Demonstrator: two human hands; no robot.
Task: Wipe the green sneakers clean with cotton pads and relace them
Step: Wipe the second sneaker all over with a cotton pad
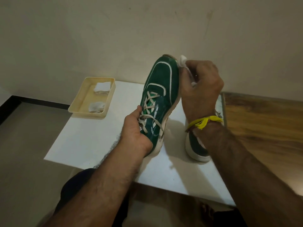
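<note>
A green sneaker [161,89] with white piping and beige laces is raised toe-up above the white sheet [91,145]. My left hand [135,130] grips it at the laced opening near the heel. My right hand [200,86] pinches a white cotton pad [183,60] and presses it against the toe's right edge. The second green sneaker [196,148] stands on the sheet, mostly hidden behind my right forearm, with only its heel showing.
A cream plastic tray [78,102] at the sheet's far left corner holds two cotton pads [102,86]. A wall rises just behind. Wooden flooring [262,122] lies to the right, grey floor to the left. My knees sit below the sheet's near edge.
</note>
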